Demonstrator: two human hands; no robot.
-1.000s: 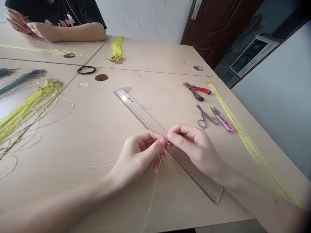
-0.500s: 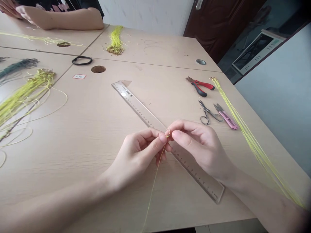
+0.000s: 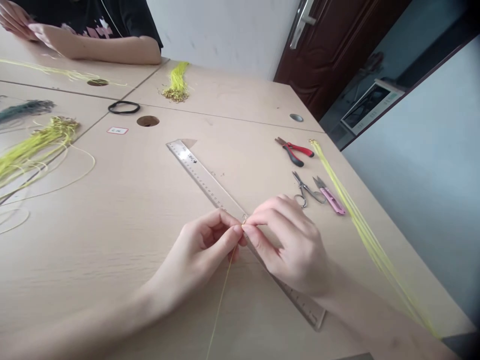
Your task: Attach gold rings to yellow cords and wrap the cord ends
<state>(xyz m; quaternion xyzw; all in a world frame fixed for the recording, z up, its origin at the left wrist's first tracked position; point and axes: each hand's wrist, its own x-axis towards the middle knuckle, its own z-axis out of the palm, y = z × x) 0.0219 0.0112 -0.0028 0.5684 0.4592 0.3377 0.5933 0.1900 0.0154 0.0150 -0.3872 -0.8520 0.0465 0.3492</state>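
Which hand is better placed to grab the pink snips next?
Probably the right hand: the pink snips lie just beyond it, on its own side. The left hand, pinching the yellow cord, is farther away.

A pale wood-grain bench (image 3: 97, 250) fills most of the view, its top divided by dark straight seams and pierced by round holes, the nearer one (image 3: 148, 121) brown inside. Behind it rises a whitish wall (image 3: 217, 35), faintly marked. To its right is a dark red-brown panelled door (image 3: 318, 55) with a silvery handle (image 3: 302, 22). Beyond lies a dim bluish area with a white-framed object (image 3: 371, 107), hard to identify. A plain blue-grey surface (image 3: 420, 165) slants along the right; the light is soft
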